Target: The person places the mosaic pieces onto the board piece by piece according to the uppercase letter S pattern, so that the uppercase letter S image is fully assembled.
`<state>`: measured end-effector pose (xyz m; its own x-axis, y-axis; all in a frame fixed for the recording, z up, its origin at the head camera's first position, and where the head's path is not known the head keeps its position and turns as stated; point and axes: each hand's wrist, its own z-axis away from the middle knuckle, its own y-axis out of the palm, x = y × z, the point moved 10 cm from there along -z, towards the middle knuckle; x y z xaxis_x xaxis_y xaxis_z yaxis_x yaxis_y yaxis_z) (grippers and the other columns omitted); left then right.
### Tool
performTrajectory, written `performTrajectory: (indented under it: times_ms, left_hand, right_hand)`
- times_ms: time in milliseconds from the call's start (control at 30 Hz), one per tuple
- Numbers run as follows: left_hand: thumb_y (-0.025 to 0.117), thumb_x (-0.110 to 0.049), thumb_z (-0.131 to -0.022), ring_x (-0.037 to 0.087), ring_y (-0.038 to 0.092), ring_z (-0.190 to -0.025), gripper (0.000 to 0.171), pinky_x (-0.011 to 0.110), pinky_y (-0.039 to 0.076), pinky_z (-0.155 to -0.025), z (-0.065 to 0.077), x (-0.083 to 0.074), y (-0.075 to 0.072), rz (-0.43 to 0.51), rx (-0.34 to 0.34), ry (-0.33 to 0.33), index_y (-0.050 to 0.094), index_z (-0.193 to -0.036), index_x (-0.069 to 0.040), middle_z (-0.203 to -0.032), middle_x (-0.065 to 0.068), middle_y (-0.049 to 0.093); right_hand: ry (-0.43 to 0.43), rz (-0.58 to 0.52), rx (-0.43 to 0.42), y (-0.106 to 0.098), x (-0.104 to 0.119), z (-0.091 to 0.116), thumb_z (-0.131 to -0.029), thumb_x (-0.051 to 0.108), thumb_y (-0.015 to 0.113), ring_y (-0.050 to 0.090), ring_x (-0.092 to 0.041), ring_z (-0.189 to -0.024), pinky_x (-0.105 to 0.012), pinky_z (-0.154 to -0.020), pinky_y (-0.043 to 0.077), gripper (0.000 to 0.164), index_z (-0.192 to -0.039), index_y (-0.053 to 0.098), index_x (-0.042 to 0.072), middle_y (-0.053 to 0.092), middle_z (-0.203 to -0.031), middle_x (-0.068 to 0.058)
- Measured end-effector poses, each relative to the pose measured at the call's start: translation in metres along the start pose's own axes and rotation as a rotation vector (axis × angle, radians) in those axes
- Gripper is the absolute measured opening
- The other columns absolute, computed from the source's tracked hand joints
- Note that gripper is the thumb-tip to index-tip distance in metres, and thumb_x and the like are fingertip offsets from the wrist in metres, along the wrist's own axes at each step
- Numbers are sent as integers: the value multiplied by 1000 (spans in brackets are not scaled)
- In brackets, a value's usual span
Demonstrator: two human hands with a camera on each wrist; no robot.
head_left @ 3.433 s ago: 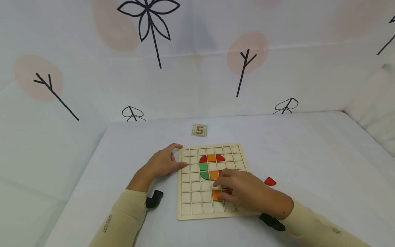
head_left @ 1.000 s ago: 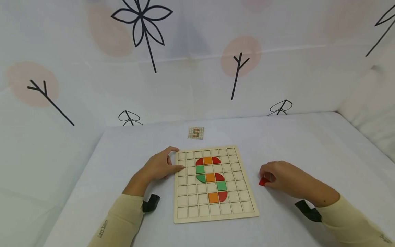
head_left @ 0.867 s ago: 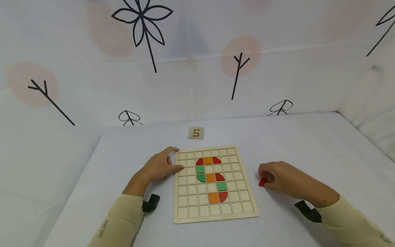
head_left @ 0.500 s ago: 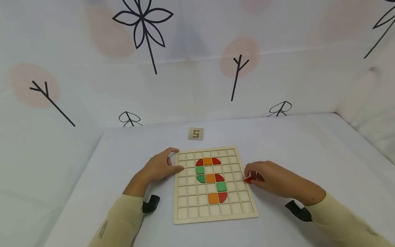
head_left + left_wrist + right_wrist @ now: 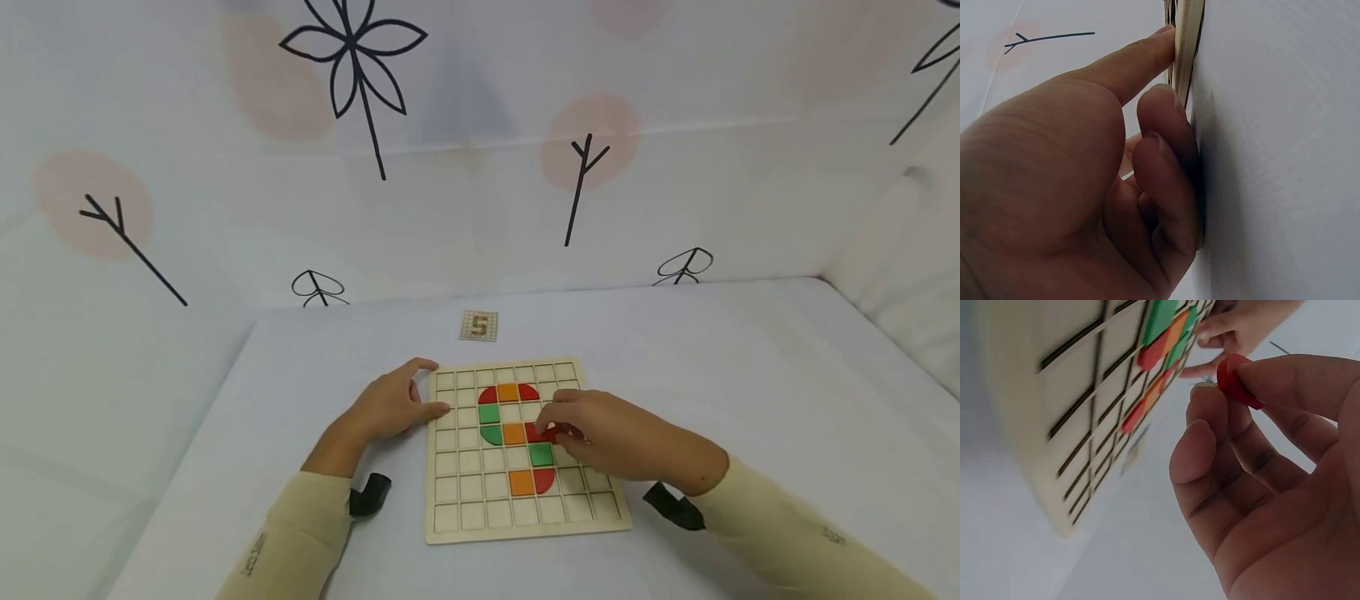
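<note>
My left hand (image 5: 392,404) steadies the wooden grid board (image 5: 480,535) at its upper left. In the left wrist view the thumb (image 5: 1141,65) lies on the board's edge (image 5: 1186,56) and other fingers curl beside it. My right hand (image 5: 618,433) is over the board's right half. It pinches a red quarter-circle tile (image 5: 1235,381) between thumb and fingertips, clear of the grid in the right wrist view. Red, orange (image 5: 508,392) and green (image 5: 489,413) tiles form an S-like curve on the board. A green square tile (image 5: 541,454) sits below the right fingertips.
Behind the board lies a small pattern card (image 5: 478,326) showing a coloured S on a grid. A white cloth covers the table (image 5: 712,358), and a printed white backdrop (image 5: 465,208) rises behind it. Black straps (image 5: 370,495) hang at both wrists.
My right hand left the tiles on the board, picked up the red quarter-circle tile from the table at right, and carried it left over the board. The left hand stays at the board's edge.
</note>
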<state>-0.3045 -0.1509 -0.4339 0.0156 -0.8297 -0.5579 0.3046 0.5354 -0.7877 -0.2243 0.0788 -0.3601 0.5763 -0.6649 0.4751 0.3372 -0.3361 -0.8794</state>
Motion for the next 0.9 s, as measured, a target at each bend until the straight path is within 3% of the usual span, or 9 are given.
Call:
performTrajectory:
  times_ms: [200, 400, 700, 900]
  left_hand:
    - [79, -47, -83, 16, 54, -55, 73, 30, 38, -56, 2, 0, 0, 7, 4, -1, 47, -145, -29, -75, 3, 60]
    - [79, -46, -83, 16, 53, -53, 72, 30, 38, -56, 3, -3, -3, 13, 4, 18, 48, -145, -28, -75, 3, 60]
    - [78, -48, -83, 16, 53, -53, 72, 30, 39, -56, 3, -2, -3, 4, -2, 26, 47, -145, -27, -75, 3, 60]
    - [77, -49, -84, 16, 53, -53, 72, 30, 38, -56, 2, -2, -2, -7, 5, 19, 46, -146, -28, -74, 3, 60]
  right_hand:
    - [-92, -20, -11, 4, 28, -15, -94, 2, 59, 54, -5, -82, -22, -73, 50, 20, -105, 67, 16, 62, -97, 9]
    - [-90, -71, -43, 5, 46, -27, -96, 9, 63, 52, -4, -74, -21, -67, 47, 13, -106, 65, 17, 58, -88, 12]
    - [-78, -168, -96, 17, 47, -35, -95, 11, 67, 53, -3, -70, -20, -64, 49, 14, -109, 65, 12, 60, -79, 12]
    - [-66, -200, -122, 20, 44, -38, -94, 9, 67, 56, -4, -74, -21, -67, 50, 13, -107, 65, 11, 66, -84, 6]
